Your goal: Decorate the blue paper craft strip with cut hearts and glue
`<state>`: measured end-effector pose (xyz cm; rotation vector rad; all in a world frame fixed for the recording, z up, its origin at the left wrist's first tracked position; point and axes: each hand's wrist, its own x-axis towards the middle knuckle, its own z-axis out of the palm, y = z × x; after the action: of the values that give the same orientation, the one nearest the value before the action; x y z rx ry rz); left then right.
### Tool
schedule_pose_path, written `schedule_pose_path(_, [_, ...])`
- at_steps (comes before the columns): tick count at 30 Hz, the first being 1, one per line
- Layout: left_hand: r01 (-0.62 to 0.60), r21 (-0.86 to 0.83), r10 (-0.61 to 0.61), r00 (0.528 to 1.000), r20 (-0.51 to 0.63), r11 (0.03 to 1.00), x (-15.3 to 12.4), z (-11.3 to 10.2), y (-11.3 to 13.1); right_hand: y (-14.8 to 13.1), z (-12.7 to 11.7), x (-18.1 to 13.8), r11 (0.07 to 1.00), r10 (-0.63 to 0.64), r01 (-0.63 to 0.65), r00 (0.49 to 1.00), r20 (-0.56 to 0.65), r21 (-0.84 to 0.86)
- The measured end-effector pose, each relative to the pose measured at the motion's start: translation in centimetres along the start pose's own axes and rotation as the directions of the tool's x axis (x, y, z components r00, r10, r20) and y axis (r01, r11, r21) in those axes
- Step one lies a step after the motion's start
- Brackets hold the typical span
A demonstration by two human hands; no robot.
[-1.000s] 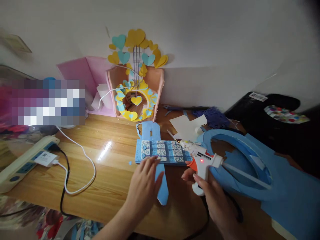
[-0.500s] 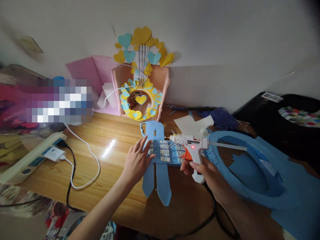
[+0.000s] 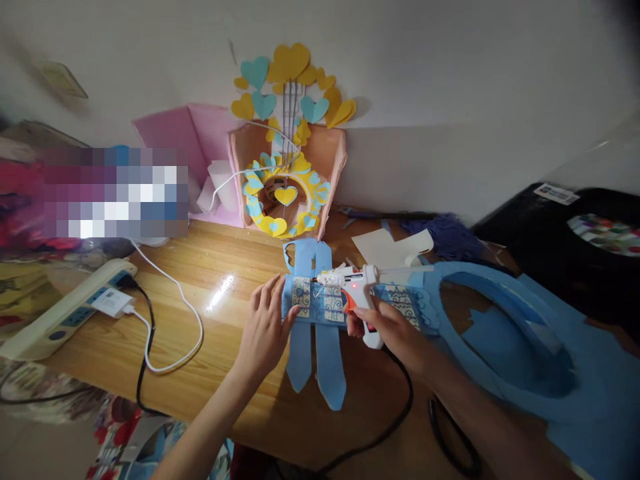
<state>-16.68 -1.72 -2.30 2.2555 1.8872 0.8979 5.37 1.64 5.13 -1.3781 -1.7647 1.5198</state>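
Observation:
My right hand (image 3: 393,327) is wrapped round a white hot glue gun (image 3: 361,288) with an orange trigger and a lit red light. A glue stick sticks out of its back, and its nozzle points left, over a blue foam strip with white scroll-patterned panels (image 3: 334,303). At the strip's left end rests my left hand (image 3: 264,327), fingers stretched out and thumb near the edge. Two blue foam tails (image 3: 329,367) hang below the strip, and a cut-out blue foam piece (image 3: 306,257) lies above it. The strip's middle is partly hidden behind the glue gun.
A large blue foam ring (image 3: 505,393) lies at right. Behind stands a wreath of yellow and teal paper hearts (image 3: 280,227). White scrap (image 3: 390,247) and purple fringe (image 3: 453,237) sit at the back. A power strip (image 3: 30,333) with cables lies left; a black cord (image 3: 400,417) trails from the gun.
My right hand has brought the glue gun left and lower, so its nozzle is now over the patterned strip. My left hand has shifted slightly left, off the panels toward the strip's end.

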Motion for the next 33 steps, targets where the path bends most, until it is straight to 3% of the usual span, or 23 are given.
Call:
schedule_pose_path(5, [0.172, -0.091, -0.182, 0.977, -0.115, 0.981, -1.4, 0.1, -1.0, -0.5, 0.3, 0.5, 0.996, 0.057, -0.056, 0.998, 0.003, -0.067])
schedule_pose_path(9, [0.244, -0.139, -0.261, 0.957, -0.122, 0.960, -2.0, 0.2, -1.6, -0.4, 0.3, 0.8, 0.994, 0.053, -0.053, 0.999, -0.002, -0.101])
schedule_pose_path(33, [0.282, -0.197, -0.302, 0.950, -0.079, 0.939, -2.3, 0.5, -2.4, -0.6, 0.5, 1.1, 0.992, 0.095, -0.093, 0.995, 0.015, -0.079])
